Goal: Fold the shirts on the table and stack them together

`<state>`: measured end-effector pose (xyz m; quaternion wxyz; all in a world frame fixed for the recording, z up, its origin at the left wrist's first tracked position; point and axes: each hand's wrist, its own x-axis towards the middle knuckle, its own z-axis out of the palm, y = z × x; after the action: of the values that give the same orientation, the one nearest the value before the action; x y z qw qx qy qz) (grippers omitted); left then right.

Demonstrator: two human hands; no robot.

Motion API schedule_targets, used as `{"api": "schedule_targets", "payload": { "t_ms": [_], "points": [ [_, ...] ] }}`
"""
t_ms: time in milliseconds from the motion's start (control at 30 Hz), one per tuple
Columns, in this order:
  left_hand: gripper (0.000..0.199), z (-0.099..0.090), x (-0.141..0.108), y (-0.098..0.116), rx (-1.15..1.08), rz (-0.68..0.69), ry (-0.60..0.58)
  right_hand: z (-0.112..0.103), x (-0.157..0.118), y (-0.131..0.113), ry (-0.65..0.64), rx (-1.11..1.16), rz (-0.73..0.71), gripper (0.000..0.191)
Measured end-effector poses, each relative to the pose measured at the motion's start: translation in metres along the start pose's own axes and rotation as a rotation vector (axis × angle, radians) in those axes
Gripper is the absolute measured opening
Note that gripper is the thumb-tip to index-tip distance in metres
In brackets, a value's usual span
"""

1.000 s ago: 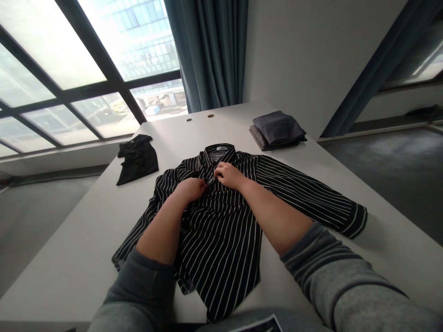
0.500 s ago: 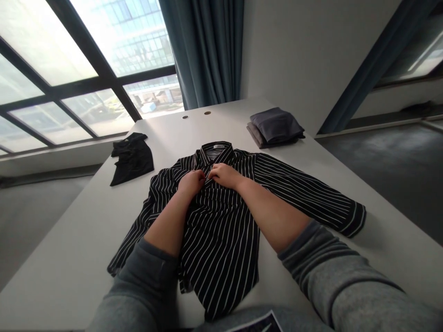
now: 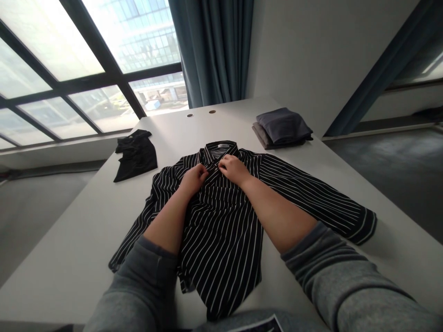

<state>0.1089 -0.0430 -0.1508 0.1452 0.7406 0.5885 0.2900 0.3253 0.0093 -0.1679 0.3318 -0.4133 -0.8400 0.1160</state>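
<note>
A black shirt with white stripes (image 3: 224, 230) lies spread on a white table (image 3: 76, 258), its collar pointing away from me. One sleeve stretches out to the right; the other runs down the left side, partly behind my left arm. Just below the collar, my left hand (image 3: 194, 179) is closed, pinching the shirt's front edge. Close beside it on the right, my right hand (image 3: 232, 168) also pinches the shirt front, slightly nearer the collar. A narrow gap separates the two hands. Any button between the fingers is too small to make out.
A crumpled black garment (image 3: 136, 156) lies at the table's left edge. Folded grey and dark clothes (image 3: 284, 127) are stacked at the back right. Two round cable holes (image 3: 212, 111) sit near the far edge, before a blue curtain (image 3: 218, 55) and a window.
My hands have moved slightly apart, the right one up toward the collar. Everything in view has shifted a little to the right as my head turned.
</note>
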Motion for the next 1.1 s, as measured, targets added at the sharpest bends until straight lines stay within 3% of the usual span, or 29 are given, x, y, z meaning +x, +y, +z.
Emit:
{"api": "schedule_targets", "payload": {
  "t_ms": [133,267,533,800,1100],
  "points": [
    [0.002,0.000,0.000,0.003,-0.229,-0.045,0.039,-0.007,-0.001,-0.006,0.113,0.224,-0.057,0.011],
    [0.007,0.003,-0.001,0.008,-0.364,-0.043,0.033,-0.009,-0.003,-0.016,0.100,0.372,-0.020,0.009],
    [0.004,0.013,-0.001,0.011,-0.335,-0.013,0.056,-0.008,-0.005,-0.024,0.123,0.414,-0.013,0.012],
    [0.002,0.014,0.001,0.012,-0.418,-0.063,0.087,-0.002,-0.006,-0.023,0.033,0.425,0.020,0.010],
    [0.014,0.012,-0.002,0.018,-0.455,-0.027,0.063,0.001,-0.003,-0.020,0.005,0.438,0.072,0.014]
  ]
}}
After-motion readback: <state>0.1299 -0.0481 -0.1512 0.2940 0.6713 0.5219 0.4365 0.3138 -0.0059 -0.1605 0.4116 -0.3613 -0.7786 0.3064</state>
